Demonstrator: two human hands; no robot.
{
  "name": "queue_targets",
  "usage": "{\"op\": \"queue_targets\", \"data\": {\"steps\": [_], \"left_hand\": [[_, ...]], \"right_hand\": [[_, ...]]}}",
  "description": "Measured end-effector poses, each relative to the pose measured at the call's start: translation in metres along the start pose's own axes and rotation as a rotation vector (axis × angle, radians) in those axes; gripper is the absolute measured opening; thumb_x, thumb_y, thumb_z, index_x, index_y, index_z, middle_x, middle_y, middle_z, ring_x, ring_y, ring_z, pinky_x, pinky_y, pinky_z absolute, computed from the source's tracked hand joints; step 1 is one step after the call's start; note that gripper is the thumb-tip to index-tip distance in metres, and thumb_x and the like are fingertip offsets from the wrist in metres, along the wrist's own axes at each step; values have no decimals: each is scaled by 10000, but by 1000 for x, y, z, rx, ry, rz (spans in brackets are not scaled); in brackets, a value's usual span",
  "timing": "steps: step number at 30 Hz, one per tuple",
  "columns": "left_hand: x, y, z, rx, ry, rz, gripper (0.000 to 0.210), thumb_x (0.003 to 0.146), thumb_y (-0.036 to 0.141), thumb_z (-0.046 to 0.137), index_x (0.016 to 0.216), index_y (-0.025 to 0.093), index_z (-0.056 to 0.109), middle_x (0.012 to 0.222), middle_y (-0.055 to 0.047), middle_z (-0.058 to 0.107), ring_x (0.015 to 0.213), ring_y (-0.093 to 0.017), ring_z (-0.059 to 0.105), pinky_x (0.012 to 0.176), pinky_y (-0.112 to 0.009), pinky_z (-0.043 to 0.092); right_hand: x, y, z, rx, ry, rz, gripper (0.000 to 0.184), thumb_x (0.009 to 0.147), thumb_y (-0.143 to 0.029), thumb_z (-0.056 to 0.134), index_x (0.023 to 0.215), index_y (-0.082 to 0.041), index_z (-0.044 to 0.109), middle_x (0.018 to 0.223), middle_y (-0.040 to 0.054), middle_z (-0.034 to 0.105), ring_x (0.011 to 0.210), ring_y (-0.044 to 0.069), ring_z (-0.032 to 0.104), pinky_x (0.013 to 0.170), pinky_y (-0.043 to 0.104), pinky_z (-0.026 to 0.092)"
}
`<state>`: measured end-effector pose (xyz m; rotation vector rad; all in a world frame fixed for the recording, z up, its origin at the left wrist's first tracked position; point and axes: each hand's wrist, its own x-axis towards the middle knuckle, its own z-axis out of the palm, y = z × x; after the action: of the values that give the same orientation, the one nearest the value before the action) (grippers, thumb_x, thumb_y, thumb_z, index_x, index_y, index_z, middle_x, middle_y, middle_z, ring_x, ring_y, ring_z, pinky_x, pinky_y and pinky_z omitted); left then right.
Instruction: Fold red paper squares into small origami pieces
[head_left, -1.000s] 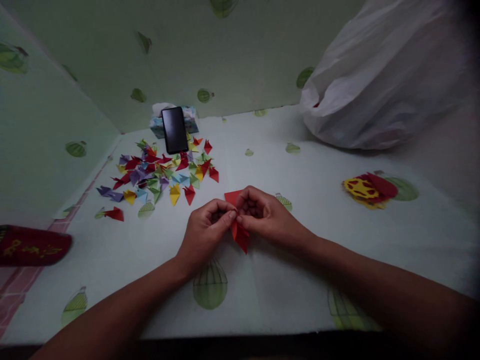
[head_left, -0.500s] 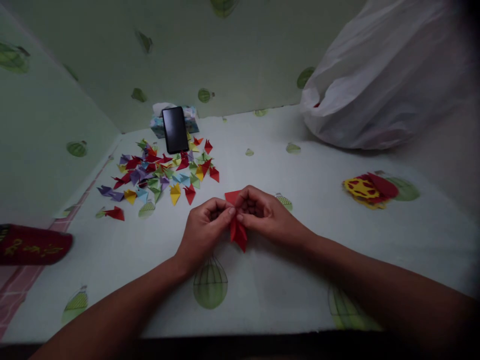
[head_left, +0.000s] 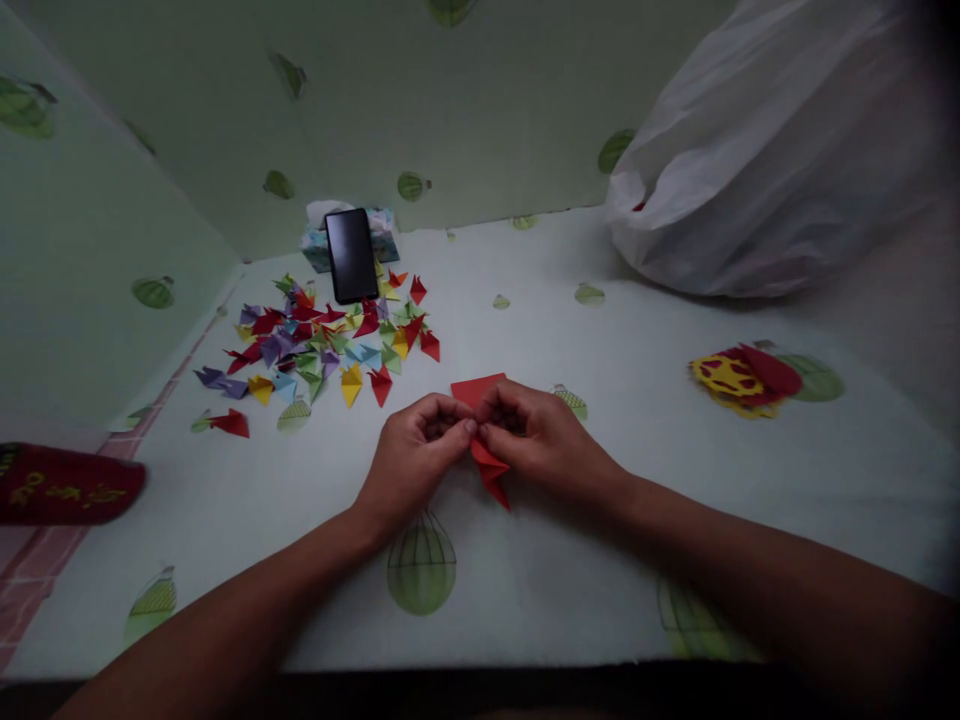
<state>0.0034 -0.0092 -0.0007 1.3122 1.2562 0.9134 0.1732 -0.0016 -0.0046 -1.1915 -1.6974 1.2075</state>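
One left hand (head_left: 416,445), one right hand (head_left: 546,432), both grips pinching red paper (head_left: 491,466), well inside front table edge (head_left: 525,662)

Tabletop (head_left: 540,600) beneath red paper (head_left: 474,387), folded shapes (head_left: 309,362), white bag (head_left: 750,190).

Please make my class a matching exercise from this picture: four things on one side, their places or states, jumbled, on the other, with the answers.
Things
1. Phone
2. Red folded paper in the middle
3. White plastic bag
4. Yellow paper cutout

Places or states
A. Held in the fingers of the left hand and right hand
B. Bulging, at the back right
C. Tilted, before the tissue box
D. By a red round piece

Pairs: 1-C, 2-A, 3-B, 4-D
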Motion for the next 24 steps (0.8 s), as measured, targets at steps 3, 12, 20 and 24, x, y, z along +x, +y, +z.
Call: {"op": "queue_targets", "data": {"steps": [3,12,20,24], "left_hand": [[0,0,-1,-40,-36,-14,180,866,330,659,833,156,688,738,-13,661,680,-128,598,658,-239,484],[1,1,0,-108,-13,-65,152,828,299,699,814,148,703,714,-16,668,656,-121,590,647,-234,484],[2,1,0,-117,-2,-79,150,807,304,722,785,156,708,678,-2,654,610,-109,574,604,-223,464],[3,-1,-1,-123,-30,-66,158,829,307,709,789,155,709,671,-2,651,617,-105,572,613,-219,464]], "right_hand": [[0,1,0,17,10,-5,79,798,-148,565,741,-198,546,704,-4,593,650,136,520,587,272,387],[-1,2,0,-54,51,-63,92,815,-135,560,753,-202,549,692,-10,596,636,133,526,595,271,393],[-1,2,0,-98,59,-117,119,813,-115,553,738,-205,530,710,-13,605,643,127,525,599,263,393],[-1,2,0,-88,56,-117,121,819,-114,553,741,-204,531,706,-13,605,638,123,523,594,262,394]]}}
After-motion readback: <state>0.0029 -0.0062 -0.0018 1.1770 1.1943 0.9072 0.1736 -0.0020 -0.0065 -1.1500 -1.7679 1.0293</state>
